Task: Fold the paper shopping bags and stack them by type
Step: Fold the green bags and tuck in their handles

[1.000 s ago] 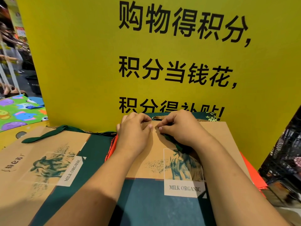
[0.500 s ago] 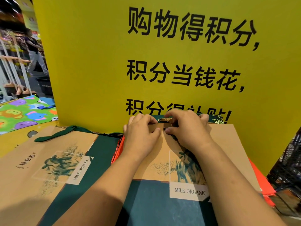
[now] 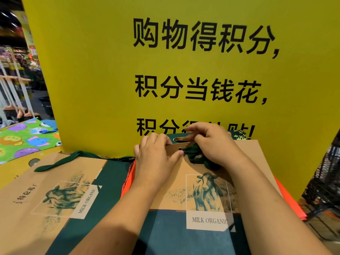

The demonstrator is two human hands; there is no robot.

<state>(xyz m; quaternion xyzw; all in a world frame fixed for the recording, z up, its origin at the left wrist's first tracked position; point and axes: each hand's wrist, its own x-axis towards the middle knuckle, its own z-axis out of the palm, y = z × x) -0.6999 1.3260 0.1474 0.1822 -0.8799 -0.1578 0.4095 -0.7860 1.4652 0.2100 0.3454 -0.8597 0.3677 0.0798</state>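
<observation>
The right grip (image 3: 215, 142) had risen from the kraft bag (image 3: 253, 162), clutching its green ribbon handle (image 3: 192, 153), while the left grip (image 3: 154, 159) pinched the bag's lifted top edge.

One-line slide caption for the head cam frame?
Left hand pinches the top edge of a Milk Organic bag while right hand grips its green ribbon handle.

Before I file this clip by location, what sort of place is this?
Probably a supermarket or shop counter. The yellow sign promises points for shopping, stocked shelves show at far left, and the left hand pinches a Milk Organic paper bag whose green handle the right hand grips.
</observation>
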